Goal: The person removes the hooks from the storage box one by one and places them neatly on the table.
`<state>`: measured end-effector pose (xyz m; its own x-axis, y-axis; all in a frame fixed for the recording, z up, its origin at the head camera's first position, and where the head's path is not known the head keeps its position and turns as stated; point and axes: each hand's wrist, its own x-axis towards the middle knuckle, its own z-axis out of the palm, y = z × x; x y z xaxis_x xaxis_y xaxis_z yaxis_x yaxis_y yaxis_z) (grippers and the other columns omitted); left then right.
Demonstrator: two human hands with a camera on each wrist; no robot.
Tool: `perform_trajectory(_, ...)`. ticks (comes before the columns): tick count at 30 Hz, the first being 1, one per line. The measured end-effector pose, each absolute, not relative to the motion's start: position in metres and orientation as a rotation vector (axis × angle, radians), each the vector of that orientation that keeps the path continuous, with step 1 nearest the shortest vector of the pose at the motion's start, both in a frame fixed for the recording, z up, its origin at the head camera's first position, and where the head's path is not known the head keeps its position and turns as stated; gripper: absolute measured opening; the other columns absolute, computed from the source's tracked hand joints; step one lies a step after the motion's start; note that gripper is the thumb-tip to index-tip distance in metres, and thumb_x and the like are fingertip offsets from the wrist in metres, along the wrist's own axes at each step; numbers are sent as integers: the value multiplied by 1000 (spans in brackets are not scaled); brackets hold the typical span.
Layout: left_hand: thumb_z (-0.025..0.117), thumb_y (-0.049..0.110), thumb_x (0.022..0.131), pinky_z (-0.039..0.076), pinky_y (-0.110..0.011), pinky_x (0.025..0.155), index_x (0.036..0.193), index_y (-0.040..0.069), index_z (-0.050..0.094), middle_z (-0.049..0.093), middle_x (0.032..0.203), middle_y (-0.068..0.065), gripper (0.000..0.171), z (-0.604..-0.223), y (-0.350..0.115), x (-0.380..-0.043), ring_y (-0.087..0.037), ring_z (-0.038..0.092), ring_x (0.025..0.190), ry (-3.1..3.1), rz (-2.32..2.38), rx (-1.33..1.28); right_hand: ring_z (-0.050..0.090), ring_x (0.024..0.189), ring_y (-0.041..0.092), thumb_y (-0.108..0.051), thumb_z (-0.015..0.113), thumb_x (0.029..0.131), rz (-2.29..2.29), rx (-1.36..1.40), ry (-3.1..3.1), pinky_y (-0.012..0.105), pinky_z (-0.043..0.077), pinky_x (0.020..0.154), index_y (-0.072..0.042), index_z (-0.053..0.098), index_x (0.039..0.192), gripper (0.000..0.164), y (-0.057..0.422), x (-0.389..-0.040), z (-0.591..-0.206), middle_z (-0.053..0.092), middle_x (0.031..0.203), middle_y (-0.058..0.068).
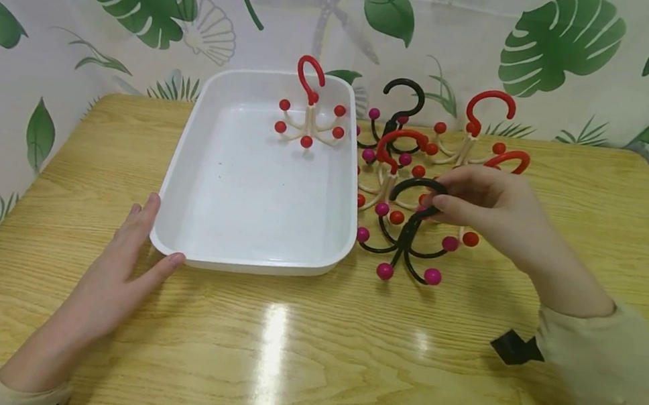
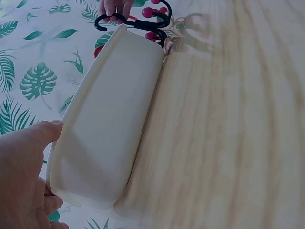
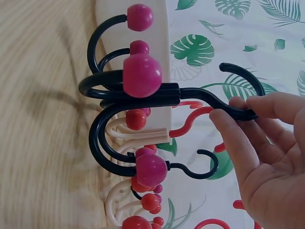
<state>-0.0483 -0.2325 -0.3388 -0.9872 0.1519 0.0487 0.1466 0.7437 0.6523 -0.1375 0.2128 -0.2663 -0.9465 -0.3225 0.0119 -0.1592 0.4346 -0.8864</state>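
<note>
My right hand (image 1: pixel 488 206) pinches the black hook of a multi-armed hook hanger (image 1: pixel 407 240) with magenta ball tips. In the right wrist view, thumb and fingertips meet on that hook, and the hanger (image 3: pixel 167 94) is held above the tabletop. My left hand (image 1: pixel 122 265) spans the near left corner of a white tray (image 1: pixel 250 266), thumb at the front rim and fingers along the left side. Inside the tray, toward its far right, stands a cream hanger (image 1: pixel 310 120) with a red hook and red balls.
Right of the tray cluster several more hangers: a black one (image 1: pixel 391 126) at the back, and cream ones with red hooks (image 1: pixel 472 129), partly hidden by my right hand. Beneath everything is a wooden table (image 1: pixel 306 349). A leaf-patterned cloth (image 1: pixel 259 39) hangs behind it.
</note>
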Motion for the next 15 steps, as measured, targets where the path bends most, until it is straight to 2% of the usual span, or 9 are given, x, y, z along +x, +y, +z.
perform_trajectory(5,56,39,96,3,-60,111,154,21,1,0,158,5,82,-339,-232,-48,-26,-5,145,2922,1093,242,69,85,22,-13,63,93,-1563,-452,2478,29,57,74,1,60,115,27,212,-140,-270,69,99,10)
perform_trajectory(15,55,39,96,3,-60,112,154,23,0,0,159,6,81,-338,-233,-48,-25,-5,145,2923,1100,257,69,84,17,-8,61,93,-1590,-522,2425,25,56,74,3,58,118,27,214,-144,-274,70,99,4)
